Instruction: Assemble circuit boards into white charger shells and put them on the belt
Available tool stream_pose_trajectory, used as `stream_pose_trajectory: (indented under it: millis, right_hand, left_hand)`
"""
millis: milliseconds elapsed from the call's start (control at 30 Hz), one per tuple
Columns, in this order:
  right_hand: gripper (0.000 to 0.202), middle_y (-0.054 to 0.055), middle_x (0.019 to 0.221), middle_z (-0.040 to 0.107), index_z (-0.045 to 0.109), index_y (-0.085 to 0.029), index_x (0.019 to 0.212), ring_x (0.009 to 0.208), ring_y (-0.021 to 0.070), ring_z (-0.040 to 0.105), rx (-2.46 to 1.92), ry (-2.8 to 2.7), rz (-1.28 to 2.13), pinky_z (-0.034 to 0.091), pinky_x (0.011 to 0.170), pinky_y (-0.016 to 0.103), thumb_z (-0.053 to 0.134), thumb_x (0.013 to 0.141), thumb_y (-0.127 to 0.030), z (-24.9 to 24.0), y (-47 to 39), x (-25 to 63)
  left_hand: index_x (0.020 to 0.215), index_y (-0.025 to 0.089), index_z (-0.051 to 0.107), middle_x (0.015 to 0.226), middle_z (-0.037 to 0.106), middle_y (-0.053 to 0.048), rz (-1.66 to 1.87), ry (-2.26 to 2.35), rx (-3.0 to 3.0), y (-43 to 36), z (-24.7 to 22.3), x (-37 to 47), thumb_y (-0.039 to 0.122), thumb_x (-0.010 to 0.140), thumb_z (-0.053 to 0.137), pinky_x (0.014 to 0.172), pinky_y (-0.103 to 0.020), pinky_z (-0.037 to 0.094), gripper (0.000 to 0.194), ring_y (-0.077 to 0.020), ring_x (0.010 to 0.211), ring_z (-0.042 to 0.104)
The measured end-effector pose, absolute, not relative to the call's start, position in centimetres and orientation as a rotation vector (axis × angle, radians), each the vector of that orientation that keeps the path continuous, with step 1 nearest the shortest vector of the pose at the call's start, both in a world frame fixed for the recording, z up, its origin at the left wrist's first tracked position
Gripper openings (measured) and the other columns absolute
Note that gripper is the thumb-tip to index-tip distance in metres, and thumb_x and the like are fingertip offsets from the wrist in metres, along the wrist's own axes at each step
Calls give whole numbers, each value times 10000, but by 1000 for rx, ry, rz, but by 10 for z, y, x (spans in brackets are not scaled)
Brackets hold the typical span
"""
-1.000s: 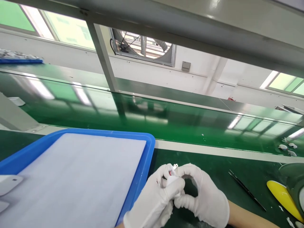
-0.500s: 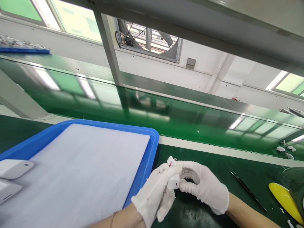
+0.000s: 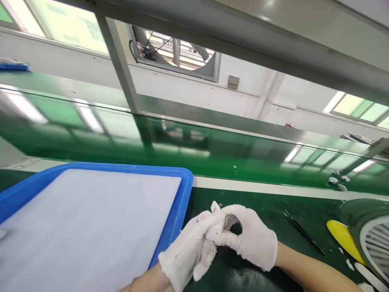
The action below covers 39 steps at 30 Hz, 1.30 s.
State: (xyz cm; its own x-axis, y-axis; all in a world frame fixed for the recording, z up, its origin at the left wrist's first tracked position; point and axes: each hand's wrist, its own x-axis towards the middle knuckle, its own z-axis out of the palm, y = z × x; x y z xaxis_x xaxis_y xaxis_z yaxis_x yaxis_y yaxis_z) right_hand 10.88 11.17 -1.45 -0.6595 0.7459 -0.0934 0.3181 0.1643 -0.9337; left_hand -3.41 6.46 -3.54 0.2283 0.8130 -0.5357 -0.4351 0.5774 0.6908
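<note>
Both hands wear white gloves and meet just right of the blue tray. My left hand [image 3: 193,243] is closed around a small white plastic piece [image 3: 215,207] with a red mark near its top end. A small metal bit sticks out beside that end. My right hand [image 3: 251,237] pinches the same piece from the right, thumb and index finger forming a ring. Fingers cover most of the piece. The blue tray [image 3: 187,190], lined with a white sheet [image 3: 100,227], lies at the left.
Black tweezers [image 3: 304,232] lie on the dark green mat, right of my hands. Farther right are a yellow object [image 3: 345,240] and a round green fan-like device [image 3: 352,221]. Small white pieces [image 3: 342,187] sit on the green surface behind. A frame post [image 3: 117,61] rises at the back.
The view has shifted right, so the white parts in the tray are almost out of frame. My right thumb and fingers have come closer to the piece and cover its lower end more.
</note>
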Motion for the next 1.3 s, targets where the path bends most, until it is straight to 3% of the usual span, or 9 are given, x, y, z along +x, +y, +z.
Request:
stream_pose_trajectory:
  millis: [133,267,367,467,633,867,1133,1300]
  right_hand:
    - [220,-7,731,638,639,-180,831,675,142,590,-923,-2143,1415,490,685,260,718,773,-377,-10,121,116]
    - [271,9,719,619,649,-179,829,661,156,561,-1027,-2365,1195,457,630,262,635,824,-450,2,128,123]
    - [360,25,760,612,639,-180,773,737,168,549,-947,-2492,1127,443,714,281,390,946,-375,13,127,127]
    - [410,34,768,603,614,-171,772,741,165,537,-924,-2448,1189,443,735,288,272,958,-300,16,124,129]
    - [419,60,775,617,586,-157,762,751,174,562,-951,-2361,1271,464,742,308,267,954,-350,11,120,128]
    - [511,56,759,608,580,-156,760,724,161,549,-919,-2313,1272,471,734,306,237,971,-471,13,116,129]
    - [519,66,818,637,636,-145,882,750,169,558,-872,-2375,1182,473,731,310,201,991,-406,12,111,133]
    - [448,81,954,694,683,-177,974,887,219,617,-1072,-2458,899,462,877,387,315,975,-433,31,122,167]
  left_hand:
    - [724,166,559,427,588,25,922,1005,505,66,-29,-34,580,702,678,324,-140,300,432,-60,303,465]
    - [757,155,582,517,577,49,1012,967,543,63,-25,-33,543,645,773,374,-135,344,447,-43,392,469]
    - [742,156,579,659,616,26,1057,912,588,59,-19,-33,521,623,800,377,-130,316,443,-30,441,467]
    - [760,137,599,720,625,4,1062,931,651,56,-14,-34,487,730,737,396,-128,315,377,-18,452,444]
    - [741,141,567,757,619,-1,1087,925,677,55,-14,-33,495,706,754,404,-146,337,402,-35,484,468]
    - [759,158,548,510,590,31,1083,980,715,54,-15,-32,595,642,755,392,-150,279,498,-34,385,419]
    - [718,184,497,478,555,57,1096,978,743,51,-11,-31,689,603,711,399,-152,255,561,-28,355,405]
    - [775,180,538,700,640,13,1111,950,738,50,-10,-31,629,610,753,423,-176,313,524,-28,408,437]
